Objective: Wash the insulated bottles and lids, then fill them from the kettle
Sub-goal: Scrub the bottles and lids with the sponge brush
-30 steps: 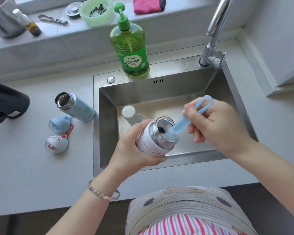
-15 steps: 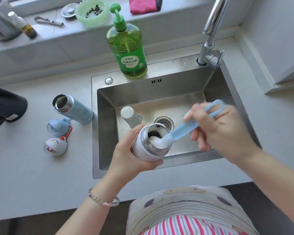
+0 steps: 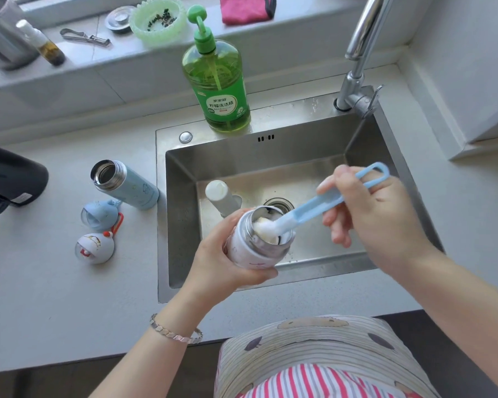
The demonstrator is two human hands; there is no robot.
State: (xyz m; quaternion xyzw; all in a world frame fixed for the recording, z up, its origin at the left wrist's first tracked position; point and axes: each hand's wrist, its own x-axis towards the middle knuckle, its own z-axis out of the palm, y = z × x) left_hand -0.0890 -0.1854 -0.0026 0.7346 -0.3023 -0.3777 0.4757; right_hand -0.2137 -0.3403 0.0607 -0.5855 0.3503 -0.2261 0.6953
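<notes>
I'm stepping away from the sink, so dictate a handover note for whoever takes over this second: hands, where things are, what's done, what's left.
Left hand grips the white bottle over the sink.
Right hand holds the blue brush, its sponge head in the bottle's mouth.
Blue bottle, open, blue lid and white lid sit on the counter left of the sink; kettle at far left.
Done: lids off, white bottle being scrubbed.
Left: rinse it, wash anything unwashed, fill both from the kettle.

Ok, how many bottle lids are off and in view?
2. The blue lid lies on the counter left of the sink; the white lid sits just in front of it. Others may be hidden.
</notes>
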